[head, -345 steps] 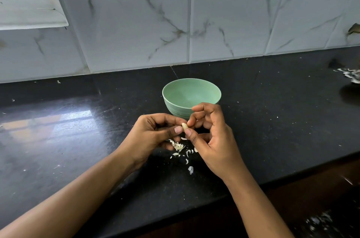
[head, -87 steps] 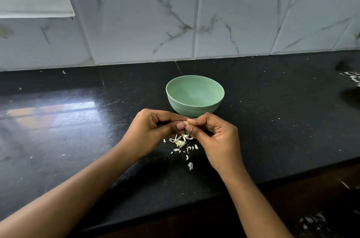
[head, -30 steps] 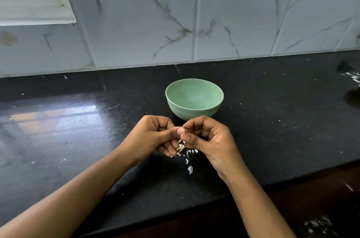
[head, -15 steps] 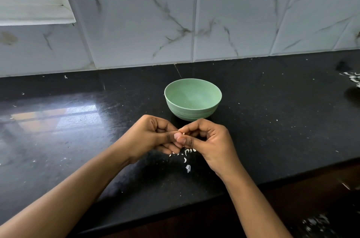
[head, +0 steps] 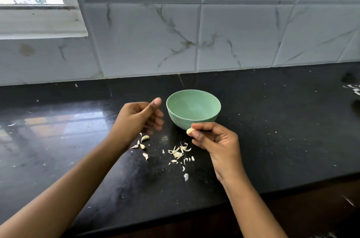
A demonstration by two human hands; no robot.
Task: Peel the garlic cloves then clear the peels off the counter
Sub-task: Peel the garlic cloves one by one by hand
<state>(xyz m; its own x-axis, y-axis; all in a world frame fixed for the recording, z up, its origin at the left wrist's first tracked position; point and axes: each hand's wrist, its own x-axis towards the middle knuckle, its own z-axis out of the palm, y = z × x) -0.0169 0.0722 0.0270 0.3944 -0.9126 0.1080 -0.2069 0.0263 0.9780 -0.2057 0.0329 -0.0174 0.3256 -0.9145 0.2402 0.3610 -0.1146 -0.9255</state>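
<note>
My right hand (head: 216, 140) pinches a pale peeled garlic clove (head: 190, 131) between thumb and fingertips, just in front of the green bowl (head: 192, 119). My left hand (head: 139, 119) hovers left of the bowl with fingers loosely curled and thumb raised, holding nothing. Below it lie a few garlic pieces (head: 143, 141) on the black counter (head: 282, 140). A scatter of thin white peels (head: 180, 153) lies between my hands, with one larger flake (head: 186, 177) nearer the front edge. The bowl's inside looks bare from here.
A marble-tiled wall (head: 194, 33) rises behind the counter, with a window sill (head: 39, 23) at upper left. More white scraps (head: 353, 88) lie at the far right edge. The counter's front edge (head: 253, 195) runs below my wrists.
My hands have come apart. The left one moved up and left and let go; the right one keeps the clove. Garlic pieces that my left hand hid now show on the counter.
</note>
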